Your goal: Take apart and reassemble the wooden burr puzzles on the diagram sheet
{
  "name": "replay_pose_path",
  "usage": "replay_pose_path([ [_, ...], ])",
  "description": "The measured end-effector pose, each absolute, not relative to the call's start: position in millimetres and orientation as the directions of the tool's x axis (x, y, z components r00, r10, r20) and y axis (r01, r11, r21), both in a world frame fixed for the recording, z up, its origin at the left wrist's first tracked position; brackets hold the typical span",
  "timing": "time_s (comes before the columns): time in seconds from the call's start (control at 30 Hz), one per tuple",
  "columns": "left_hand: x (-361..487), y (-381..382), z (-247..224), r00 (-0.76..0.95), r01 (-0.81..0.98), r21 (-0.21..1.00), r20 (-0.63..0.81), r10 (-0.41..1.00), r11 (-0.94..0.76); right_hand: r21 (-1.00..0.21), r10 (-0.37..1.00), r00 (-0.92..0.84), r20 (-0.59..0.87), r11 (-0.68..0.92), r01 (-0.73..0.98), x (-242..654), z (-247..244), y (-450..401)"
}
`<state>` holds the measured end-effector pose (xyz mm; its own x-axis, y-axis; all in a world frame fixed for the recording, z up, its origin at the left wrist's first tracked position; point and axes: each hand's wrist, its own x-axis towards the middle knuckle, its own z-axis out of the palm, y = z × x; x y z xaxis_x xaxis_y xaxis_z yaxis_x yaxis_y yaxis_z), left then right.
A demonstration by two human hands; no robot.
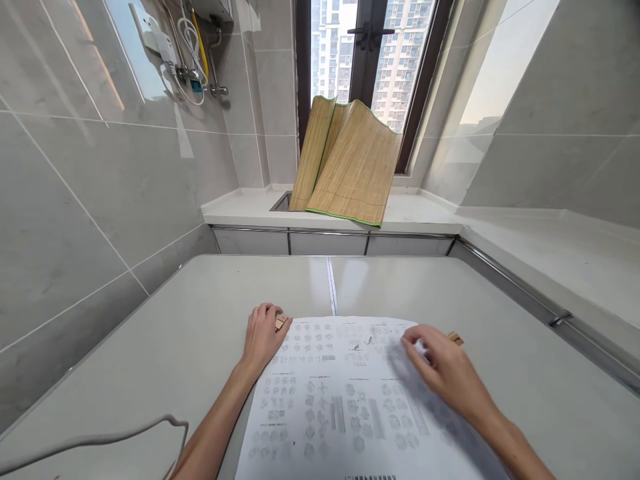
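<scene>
A large white printed sheet (320,460) with rows of faint grey drawings lies on the table in front of me. My left hand (263,333) rests at its far left corner, fingers closed about a small wooden block (281,322) that shows between thumb and forefinger. Over the far right part of the paper is my right hand (440,363), its thumb and forefinger curled together in a pinch; anything between the tips is too small to make out. Another small wooden block (455,339) shows just behind the right knuckles. Tiny dark marks or bits (356,347) are on the upper part of the sheet.
The pale table (200,313) has a seam down its middle. A grey cable (100,440) loops at the near left. Beyond stands a white counter (425,207) with a folded bamboo mat (353,160) leaning before the window (370,60). Tiled walls flank both sides.
</scene>
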<state>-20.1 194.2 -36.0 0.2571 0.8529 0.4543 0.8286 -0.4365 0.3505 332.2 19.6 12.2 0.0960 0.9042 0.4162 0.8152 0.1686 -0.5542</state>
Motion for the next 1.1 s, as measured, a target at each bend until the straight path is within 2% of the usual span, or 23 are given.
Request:
replay_pose_path([
  [0.1, -18.3, 192.7, -33.8, 0.246, 0.833, 0.337, 0.485, 0.839, -0.439, -0.558, 0.895, 0.318, 0.313, -0.098, 0.824, 364.7, 13.0, 2.4],
  [0.2, -11.9, 186.0, -28.2, 0.286, 0.821, 0.290, 0.538, 0.793, -0.492, -0.496, 0.849, 0.484, 0.211, -0.334, 0.802, 389.1, 10.3, -9.6],
  [0.27, -6.5, 180.1, -24.0, 0.330, 0.803, 0.254, 0.563, 0.757, -0.539, -0.447, 0.826, 0.551, 0.121, -0.450, 0.773, 398.9, 6.0, -13.5],
  [0.33, -1.7, 174.6, -20.8, 0.370, 0.787, 0.232, 0.564, 0.738, -0.572, -0.435, 0.825, 0.564, 0.037, -0.495, 0.752, 404.5, -0.5, -13.6],
  [0.53, 4.7, 167.8, -19.8, 0.474, 0.708, 0.195, 0.581, 0.661, -0.679, -0.571, 0.881, 0.461, -0.104, -0.433, 0.698, 408.5, -19.3, -2.0],
  [0.63, 6.4, 166.3, -20.4, 0.499, 0.676, 0.207, 0.578, 0.646, -0.707, -0.586, 0.867, 0.490, -0.093, -0.446, 0.676, 401.9, -16.2, 4.5],
  [0.7, 9.1, 163.8, -19.9, 0.508, 0.648, 0.248, 0.564, 0.651, -0.720, -0.638, 0.877, 0.477, -0.055, -0.398, 0.659, 391.9, -10.7, 9.3],
  [0.8, 15.7, 156.5, -17.8, 0.509, 0.568, 0.411, 0.505, 0.697, -0.713, -0.803, 0.935, 0.355, -0.006, -0.216, 0.556, 368.6, -4.2, 20.3],
  [0.9, 23.9, 146.0, -15.9, 0.516, 0.460, 0.620, 0.397, 0.759, -0.636, -0.934, 0.984, 0.178, -0.012, -0.075, 0.350, 339.5, -2.9, 37.8],
  [1.0, 31.7, 137.6, -18.2, 0.522, 0.385, 0.766, 0.279, 0.806, -0.515, -0.981, 1.000, 0.027, 0.006, 0.000, 0.194, 310.2, -4.2, 60.0],
  [1.1, 38.3, 135.7, -25.7, 0.519, 0.260, 0.894, 0.190, 0.833, -0.366, -0.990, 0.997, -0.055, 0.057, 0.064, 0.129, 284.9, -6.8, 82.2],
])
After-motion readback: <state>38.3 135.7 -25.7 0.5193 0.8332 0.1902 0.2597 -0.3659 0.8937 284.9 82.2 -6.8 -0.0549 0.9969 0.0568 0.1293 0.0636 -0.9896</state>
